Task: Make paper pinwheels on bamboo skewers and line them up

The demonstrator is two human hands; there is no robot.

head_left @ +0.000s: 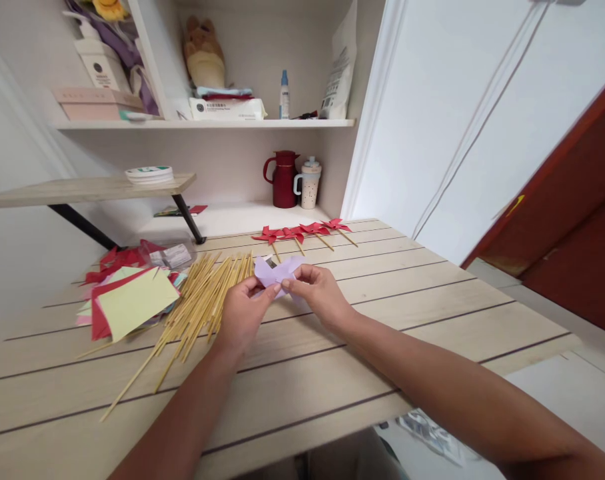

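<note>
Both sets of fingertips are pinching a small pale lilac piece of folded paper (278, 273), holding it just above the table: the left hand (241, 313) is closing thumb and forefinger on its near left edge, and the right hand (318, 288) is gripping its near right edge the same way. The sheet is looking thin, light and floppy, likely to crease or tear if pulled, so it is probably best taken by the edges or folded corners with a gentle pinch rather than across the middle. Just left of the left fingers a loose heap of thin pale bamboo sticks (197, 305) is lying fanned out. Further left a stack of red, yellow and pink paper squares (132, 301) is resting flat. Beyond the fingers, a row of red paper pinwheels on sticks (302, 233) is lying near the far edge of the light wooden plank table (432, 313)
</note>
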